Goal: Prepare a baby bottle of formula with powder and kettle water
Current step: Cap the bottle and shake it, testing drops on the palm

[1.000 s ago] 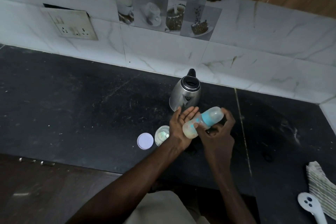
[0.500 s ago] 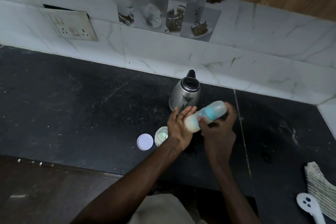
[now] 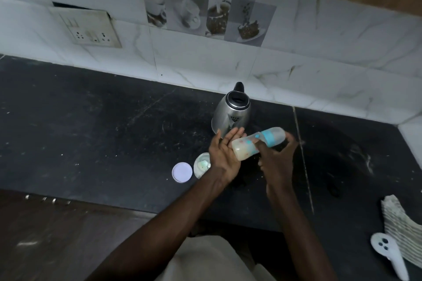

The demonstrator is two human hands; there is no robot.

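While held nearly level just in front of the kettle, capped bottle gripped by right hand, base against open left hand; risk of slipping or leaking if shaken hard.

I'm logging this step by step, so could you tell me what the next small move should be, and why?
Probably keep rolling the capped bottle between the right hand and the open left palm: it lies tilted with pale formula inside, so mixing looks unfinished.
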